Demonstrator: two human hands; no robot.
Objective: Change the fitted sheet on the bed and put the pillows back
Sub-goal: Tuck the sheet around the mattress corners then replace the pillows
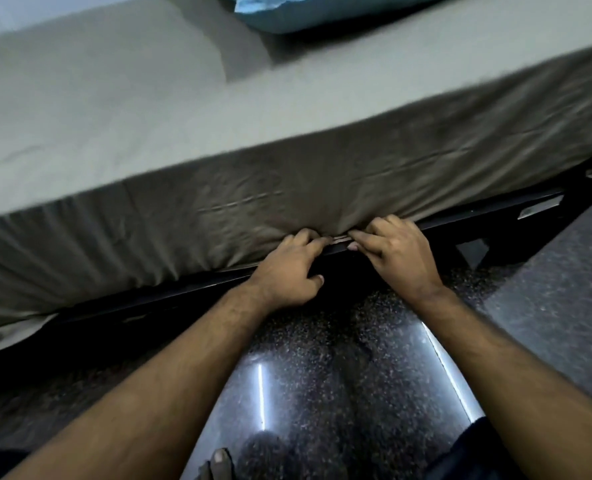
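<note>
Item: fitted sheet [190, 119], grey-green, spread over the mattress top and hanging down its near side. We judge it light, soft and limp, offering no stiffness of its own; it creases and bunches wherever it is pulled, as the gathers fanning up from the hem show.

Hold: we place the best grip at the lower hem, where it meets the dark bed frame [488, 206]. Our left hand [289, 271] and right hand [400, 252] sit close together there, fingers curled and pinching the sheet's edge.

Also present: a blue pillow [315, 10] at the far side of the bed; speckled polished floor [322, 375] below.

Not made out: the fingertips, buried in the fold; whether the hem is elasticated; how far the cloth reaches under the mattress. The pillow is cut off by the top edge, and the whole view is blurred.
</note>
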